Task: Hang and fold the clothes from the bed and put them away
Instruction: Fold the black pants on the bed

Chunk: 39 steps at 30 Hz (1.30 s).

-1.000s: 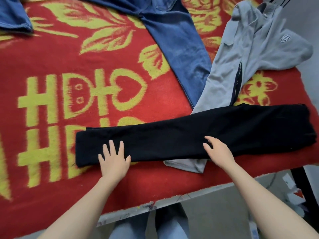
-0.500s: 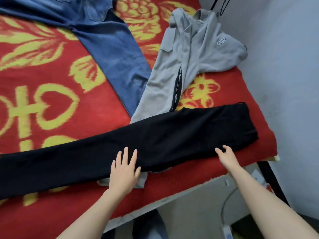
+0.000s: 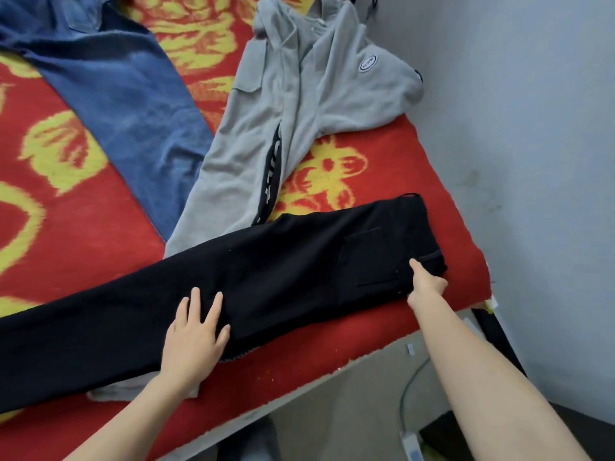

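Black trousers (image 3: 273,271) lie folded lengthwise along the near edge of the bed, waist end to the right. My left hand (image 3: 194,341) presses flat on their middle, fingers spread. My right hand (image 3: 426,282) grips the waist end near the back pocket, thumb on top of the cloth and the other fingers curled under its edge. Grey trousers (image 3: 293,104) lie diagonally behind, their leg end passing under the black pair. Blue jeans (image 3: 126,104) lie further left.
The bed carries a red blanket (image 3: 399,181) with yellow flowers; its right corner meets a pale wall (image 3: 532,128). Below the bed edge I see bare floor, a cable and a power strip (image 3: 411,444). A black hanger hook (image 3: 374,1) peeks out above the grey trousers.
The view has swung right along the bed. My right hand slid from mid-leg to the waist end and took hold of it. My left hand moved right to the middle of the trousers.
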{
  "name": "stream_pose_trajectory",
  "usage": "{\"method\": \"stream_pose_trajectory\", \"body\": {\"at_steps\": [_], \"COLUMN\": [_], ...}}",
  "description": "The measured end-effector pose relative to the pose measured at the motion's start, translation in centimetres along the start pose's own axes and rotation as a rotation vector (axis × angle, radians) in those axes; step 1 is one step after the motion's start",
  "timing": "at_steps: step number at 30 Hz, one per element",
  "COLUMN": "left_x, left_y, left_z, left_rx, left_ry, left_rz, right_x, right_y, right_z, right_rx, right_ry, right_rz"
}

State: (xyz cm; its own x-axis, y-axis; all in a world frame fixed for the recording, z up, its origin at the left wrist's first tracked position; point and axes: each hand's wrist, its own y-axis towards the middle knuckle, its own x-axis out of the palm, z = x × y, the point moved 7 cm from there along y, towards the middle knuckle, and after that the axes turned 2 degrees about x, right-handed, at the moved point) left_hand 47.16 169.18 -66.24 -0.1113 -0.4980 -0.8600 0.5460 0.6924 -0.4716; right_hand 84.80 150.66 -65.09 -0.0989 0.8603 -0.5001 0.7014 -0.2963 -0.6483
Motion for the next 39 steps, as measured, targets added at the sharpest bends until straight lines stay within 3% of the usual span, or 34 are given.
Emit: {"method": "stream_pose_trajectory", "body": {"at_steps": [6, 11, 16, 21, 24, 29, 32, 34, 36, 39], "left_x": [0.1, 0.2, -0.4, -3.1, -4.2, -6.7, -6.8, -6.9, -7.6, -8.1], "left_y": [0.0, 0.2, -1.1, -4.8, -7.5, -12.8, -13.9, -14.5, -15.5, -16.7], "left_z": [0.2, -0.3, -2.0, -7.5, -13.0, -23.1, -26.4, -28.6, -31.2, -35.0], "left_rx": [0.018, 0.044, 0.071, -0.097, -0.308, -0.458, -0.563, -0.542, -0.484, -0.497], "left_ry": [0.017, 0.061, 0.040, -0.123, -0.494, -1.138, -1.799, -2.200, -2.327, -2.252], "left_rz": [0.077, 0.039, 0.039, 0.089, 0.074, 0.263, 0.213, 0.133, 0.088, 0.197], "right_x": [-0.5, -0.6, 0.7, 4.1, 6.9, 11.2, 13.7, 15.5, 16.7, 17.4], "right_y": [0.7, -1.2, -7.5, -19.5, -28.1, -44.7, -52.2, -56.3, -59.6, -61.7], "right_z": [0.6, -1.4, -4.7, -4.5, -2.5, 5.8, 12.3, 17.5, 22.7, 28.0], "right_rx": [-0.026, -0.075, -0.487, -0.914, -1.241, -1.664, -1.779, -1.850, -1.930, -2.045], "right_ry": [-0.128, -0.031, -0.209, -0.344, -0.258, -0.083, -0.096, -0.155, -0.199, -0.248], "right_rz": [0.035, -0.010, 0.106, 0.129, 0.064, -0.156, -0.327, -0.475, -0.592, -0.721]}}
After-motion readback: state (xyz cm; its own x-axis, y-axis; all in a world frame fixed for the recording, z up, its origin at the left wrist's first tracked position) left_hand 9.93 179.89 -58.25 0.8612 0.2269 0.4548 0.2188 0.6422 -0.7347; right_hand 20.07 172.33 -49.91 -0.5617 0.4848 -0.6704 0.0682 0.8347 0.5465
